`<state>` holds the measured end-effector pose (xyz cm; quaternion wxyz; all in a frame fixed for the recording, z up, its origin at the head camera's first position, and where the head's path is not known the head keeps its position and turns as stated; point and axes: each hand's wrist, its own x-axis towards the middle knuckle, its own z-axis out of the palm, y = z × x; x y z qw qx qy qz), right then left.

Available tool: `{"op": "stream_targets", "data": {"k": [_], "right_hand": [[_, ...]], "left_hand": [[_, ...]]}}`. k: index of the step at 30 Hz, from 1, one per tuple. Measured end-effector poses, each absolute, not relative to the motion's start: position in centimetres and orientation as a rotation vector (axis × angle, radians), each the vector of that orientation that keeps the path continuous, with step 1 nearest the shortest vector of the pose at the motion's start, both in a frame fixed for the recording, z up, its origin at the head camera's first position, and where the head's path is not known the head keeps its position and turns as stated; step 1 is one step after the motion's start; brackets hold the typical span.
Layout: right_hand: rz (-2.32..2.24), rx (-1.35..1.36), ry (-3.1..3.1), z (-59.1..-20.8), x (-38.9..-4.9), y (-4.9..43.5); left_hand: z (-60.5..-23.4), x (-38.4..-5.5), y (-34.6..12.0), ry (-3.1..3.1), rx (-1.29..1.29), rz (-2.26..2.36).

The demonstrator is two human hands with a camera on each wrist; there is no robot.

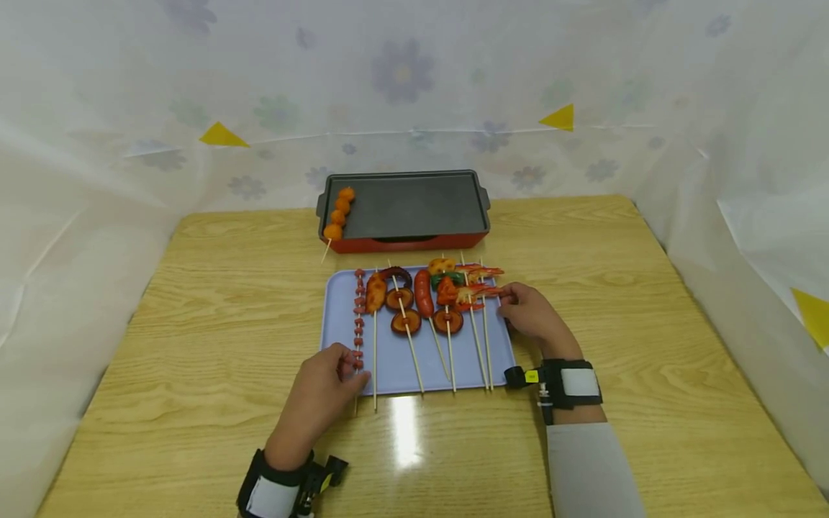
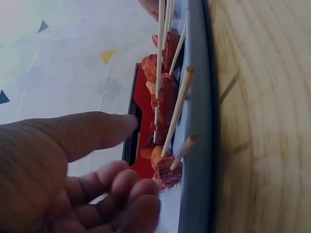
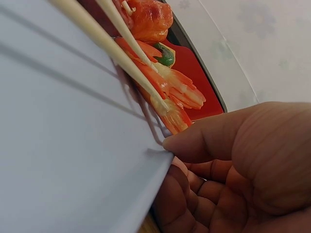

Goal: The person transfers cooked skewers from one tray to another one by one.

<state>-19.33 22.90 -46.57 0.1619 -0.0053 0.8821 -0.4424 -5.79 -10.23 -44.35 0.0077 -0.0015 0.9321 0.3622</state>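
A pale blue tray (image 1: pixel 340 316) holds several skewers of food lying side by side. My left hand (image 1: pixel 322 392) hovers at its front left, thumb and fingers apart, beside the skewer of small red meat pieces (image 1: pixel 359 321). In the left wrist view nothing sits between the left thumb (image 2: pixel 99 130) and fingers. On the opposite side my right hand (image 1: pixel 536 314) pinches the tray's right rim, thumb on top and fingers underneath in the right wrist view. The shrimp skewers (image 3: pixel 180 90) lie right by that thumb. A sausage skewer (image 1: pixel 423 293) and a mushroom skewer (image 1: pixel 406 323) occupy the middle.
Behind the tray stands a red and black grill pan (image 1: pixel 414 205). A skewer of orange balls (image 1: pixel 338 217) lies along its left side, stick poking over the front edge. Wooden table (image 1: pixel 220 302) surrounds the tray, with a flowered white curtain (image 1: pixel 401 72) behind.
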Motion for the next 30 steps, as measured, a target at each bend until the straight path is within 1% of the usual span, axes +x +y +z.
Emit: {"op": "stream_targets", "data": {"k": [6,9,13,15,22,30], "right_hand": [[-1.247,-0.015,2.525,-46.6,-19.4,23.0],[-1.248,-0.021,2.526,-46.6,-19.4,23.0],[-1.265,-0.023,2.52,-46.6,-19.4,23.0],[-1.271,-0.022,2.515,-46.6,-19.3,22.9],[-1.265,0.004,2.508,-46.6,-19.3,22.8],[-1.26,0.023,2.501,-46.4,-19.3,22.8]], "left_hand": [[-44.2,-5.9,-10.4,3.112,0.257,1.277],[-44.1,-6.0,-10.6,3.261,0.372,1.12],[-43.6,-6.0,-11.0,3.328,0.346,0.72],[-43.3,-6.2,-11.3,3.305,0.305,0.603],[-42.5,-7.6,-12.4,3.34,0.301,0.547],[-41.2,-10.3,-13.3,3.461,0.313,0.497]]}}
